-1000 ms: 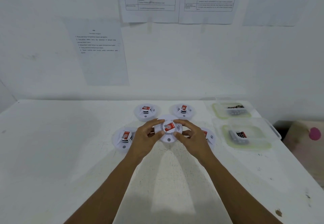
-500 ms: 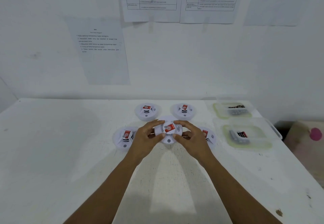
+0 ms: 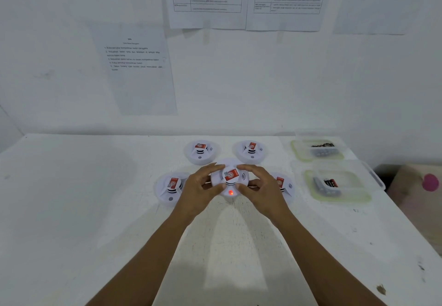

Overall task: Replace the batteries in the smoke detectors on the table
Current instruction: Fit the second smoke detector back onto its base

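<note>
White table, five alarms, one lit

Head view: white table [image 3: 71,210] across lower frame, printed sheets [image 3: 138,66] taped on wall above. At centre, smoke detector [image 3: 230,177] flat on tabletop, gripped from both sides: left hand [image 3: 198,191] and right hand [image 3: 262,192] curled round its rim. Red lamp [image 3: 230,192] glowing at near edge. Four more detectors [image 3: 201,152] close around. Right of centre, two clear tubs [image 3: 344,200] holding batteries [image 3: 326,183].

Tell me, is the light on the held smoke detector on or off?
On: a red light glows at the near edge of the smoke detector, between the left hand and right hand.
</note>
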A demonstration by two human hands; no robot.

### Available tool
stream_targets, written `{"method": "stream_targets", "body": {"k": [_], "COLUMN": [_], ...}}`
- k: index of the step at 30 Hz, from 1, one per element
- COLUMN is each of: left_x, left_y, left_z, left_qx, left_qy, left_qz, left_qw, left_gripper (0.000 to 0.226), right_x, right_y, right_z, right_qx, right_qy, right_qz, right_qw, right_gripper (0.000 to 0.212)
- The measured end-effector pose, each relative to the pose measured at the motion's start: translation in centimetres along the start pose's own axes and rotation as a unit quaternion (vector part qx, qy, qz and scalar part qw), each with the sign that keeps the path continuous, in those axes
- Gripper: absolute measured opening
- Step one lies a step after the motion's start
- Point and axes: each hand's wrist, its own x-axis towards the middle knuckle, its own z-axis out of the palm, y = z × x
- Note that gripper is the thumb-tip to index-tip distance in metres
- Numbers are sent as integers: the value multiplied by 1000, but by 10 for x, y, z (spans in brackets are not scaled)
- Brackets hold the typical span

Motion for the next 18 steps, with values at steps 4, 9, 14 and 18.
{"method": "stream_targets", "body": {"k": [4,9,14,18], "left_x": [1,2,0,-11], "left_y": [-2,-4,-9,-20], "left_z": [-1,-2,-2,-1], "left_qx": [4,12,16,35], "left_qy": [2,4,0,1], "left_qz": [-6,-2,2,0], "left_qw": [1000,1000,1000,999], "left_gripper": [46,45,45,44], "right_x": [1,2,0,-11], "right_y": [1,2,7,17], "right_z": [2,2,6,13], "right_qx": [-4,-2,-2,-7], "right_qy": [2,4,15,18], "right_qz": [-6,-13,-5,-14], "right_qw": [1000,1000,1000,1000], "right_gripper": [44,43,43,42]}}
